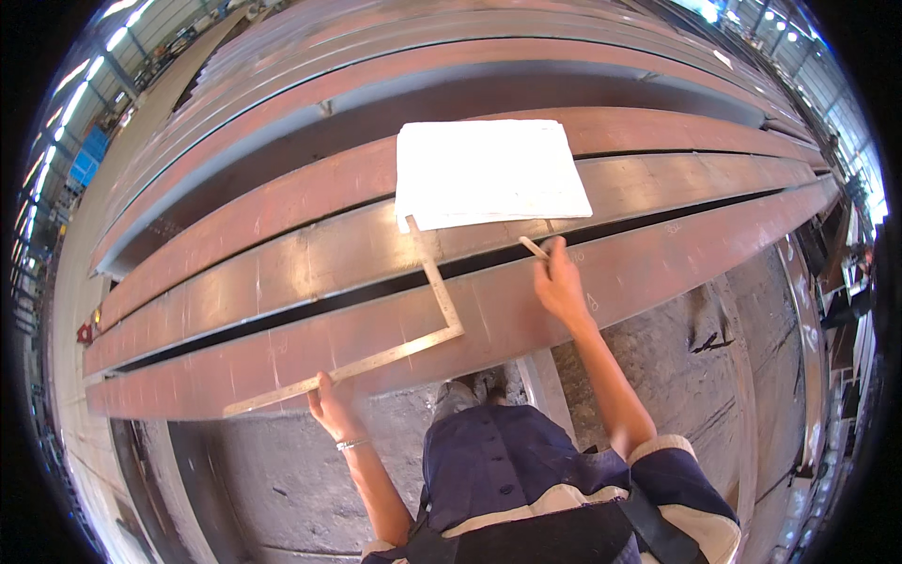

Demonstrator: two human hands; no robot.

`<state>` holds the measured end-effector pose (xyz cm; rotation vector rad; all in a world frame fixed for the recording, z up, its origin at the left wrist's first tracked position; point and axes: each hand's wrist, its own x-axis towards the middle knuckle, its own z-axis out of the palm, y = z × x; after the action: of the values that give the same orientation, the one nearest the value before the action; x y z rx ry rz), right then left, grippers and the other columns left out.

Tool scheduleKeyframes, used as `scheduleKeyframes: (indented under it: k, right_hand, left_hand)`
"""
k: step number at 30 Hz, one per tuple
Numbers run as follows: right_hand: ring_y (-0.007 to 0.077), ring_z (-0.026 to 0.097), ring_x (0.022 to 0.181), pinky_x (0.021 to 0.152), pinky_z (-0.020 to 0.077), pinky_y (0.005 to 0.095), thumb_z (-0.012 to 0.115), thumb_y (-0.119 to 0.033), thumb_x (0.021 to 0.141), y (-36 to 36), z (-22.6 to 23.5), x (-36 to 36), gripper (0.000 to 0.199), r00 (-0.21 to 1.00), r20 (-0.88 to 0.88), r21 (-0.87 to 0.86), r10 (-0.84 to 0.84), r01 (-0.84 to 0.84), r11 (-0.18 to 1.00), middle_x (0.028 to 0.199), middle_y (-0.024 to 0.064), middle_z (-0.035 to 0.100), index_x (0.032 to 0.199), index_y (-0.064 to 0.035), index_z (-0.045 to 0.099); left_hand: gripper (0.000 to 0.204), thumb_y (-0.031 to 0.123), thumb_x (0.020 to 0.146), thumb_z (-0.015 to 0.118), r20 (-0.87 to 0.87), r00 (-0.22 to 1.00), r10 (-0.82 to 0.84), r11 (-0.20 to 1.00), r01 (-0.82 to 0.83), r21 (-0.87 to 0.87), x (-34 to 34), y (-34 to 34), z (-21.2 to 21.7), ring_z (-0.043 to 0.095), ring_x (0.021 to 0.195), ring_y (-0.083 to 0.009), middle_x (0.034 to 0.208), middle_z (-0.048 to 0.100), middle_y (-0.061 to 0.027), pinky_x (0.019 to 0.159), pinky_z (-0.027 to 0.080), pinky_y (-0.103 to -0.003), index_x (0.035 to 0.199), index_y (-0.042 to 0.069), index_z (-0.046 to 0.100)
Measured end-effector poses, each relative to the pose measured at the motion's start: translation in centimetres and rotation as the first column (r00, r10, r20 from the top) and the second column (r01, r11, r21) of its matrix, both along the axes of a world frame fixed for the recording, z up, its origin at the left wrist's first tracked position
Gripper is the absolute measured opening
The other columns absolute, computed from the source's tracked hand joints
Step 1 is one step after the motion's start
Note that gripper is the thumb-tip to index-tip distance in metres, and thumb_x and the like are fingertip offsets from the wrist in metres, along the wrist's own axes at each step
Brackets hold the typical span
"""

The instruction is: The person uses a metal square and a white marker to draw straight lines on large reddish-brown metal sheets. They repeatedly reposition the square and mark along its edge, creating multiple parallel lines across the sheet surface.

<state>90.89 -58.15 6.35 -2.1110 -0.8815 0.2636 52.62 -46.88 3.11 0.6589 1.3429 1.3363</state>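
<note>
An L-shaped steel square (393, 355) lies across the nearest rust-red steel beam (526, 324), its shorter arm reaching over the dark gap toward the second beam (310, 270). At the beam's near edge, my left hand (332, 412) is closed on the square's long arm, with a finger over its top. My right hand (564, 287) hovers over or rests on the same beam, closed around a pale stick of marking chalk (534, 247) that points up and left. White paper sheets (489, 174) lie on the beams beyond, just past the square's short arm.
More long steel beams (376, 80) lie in rows on the far side. Dark gaps run between the nearer ones. Below me is a dirty floor (310, 479) with steel supports (209, 489) crossing it. A small red object (85, 333) sits by the beams' left end.
</note>
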Motion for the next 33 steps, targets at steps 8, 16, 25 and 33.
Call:
scheduleKeyframes:
  k: [8,16,25,33]
  right_hand:
    - [0.0347,0.068,0.086,0.072,0.0552,0.0449,0.079,-0.022,0.076,10.6,-0.9,4.5,0.054,0.82,0.498,-0.346,0.281,-0.109,0.932,0.095,0.0183,0.066,0.117,-0.0007,0.052]
    - [0.0304,0.069,0.083,0.07,0.0551,0.0414,0.075,-0.011,0.073,15.9,-2.2,7.7,0.022,0.501,0.587,-0.592,0.636,-0.27,0.76,0.092,0.0143,0.064,0.091,-0.0025,0.066]
    - [0.0262,0.07,0.082,0.07,0.0551,0.0383,0.066,-0.008,0.082,20.2,-3.4,11.8,0.003,0.328,0.651,-0.674,0.684,-0.165,0.72,0.094,0.0124,0.064,0.084,-0.0062,0.068]
    - [0.0283,0.07,0.087,0.072,0.0561,0.0394,0.066,-0.009,0.083,22.8,-3.7,13.6,0.012,0.435,0.648,-0.683,0.625,-0.032,0.73,0.1,0.0137,0.064,0.095,-0.007,0.068]
  left_hand:
    - [0.034,0.025,0.095,0.067,0.052,0.998,-0.018,1.0,0.018,-0.008,-0.3,4.7,1.0,0.063,0.095,-0.0185,0.105,0.063,-0.0056,0.082,0.056,-0.033,0.121,0.005,0.057]
    - [0.034,0.023,0.096,0.066,0.046,0.999,0.018,1.0,-0.018,-0.009,-0.8,7.2,0.6,0.063,0.098,-0.0185,0.111,0.063,-0.0071,0.082,0.056,-0.033,0.123,0.004,0.057]
    - [0.036,0.023,0.096,0.067,0.079,0.997,-0.005,1.0,0.007,-0.022,-1.0,7.8,-0.8,0.063,0.1,-0.0206,0.11,0.062,-0.0094,0.083,0.057,-0.035,0.123,0.001,0.056]
    - [0.033,0.023,0.096,0.067,0.076,0.995,-0.067,0.996,0.071,-0.054,-0.6,7.7,-2.2,0.064,0.088,-0.0182,0.104,0.064,-0.0073,0.076,0.056,-0.031,0.119,0.002,0.057]
